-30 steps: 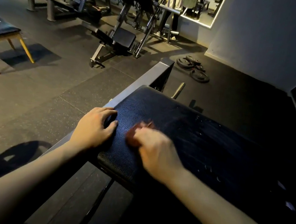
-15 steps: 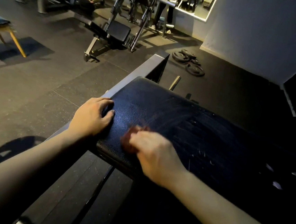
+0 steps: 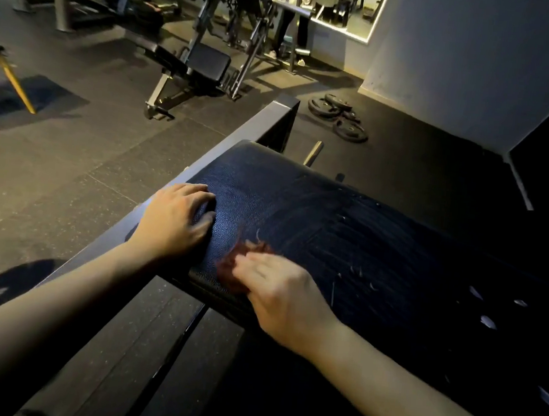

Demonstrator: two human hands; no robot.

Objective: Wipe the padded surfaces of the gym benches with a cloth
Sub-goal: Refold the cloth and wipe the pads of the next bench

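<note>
Two bare forearms reach in from the lower edge, the left from the lower left corner and the right from the lower right. The left hand (image 3: 174, 220) lies palm down with a straight wrist; its fingers (image 3: 201, 190) curl over the left edge of the pad (image 3: 331, 226), and the thumb tip presses beside them. The right hand (image 3: 281, 295), blurred, is turned back up, wrist slightly bent, and its fingers are bunched on a reddish cloth (image 3: 229, 265) held against the pad's near corner.
</note>
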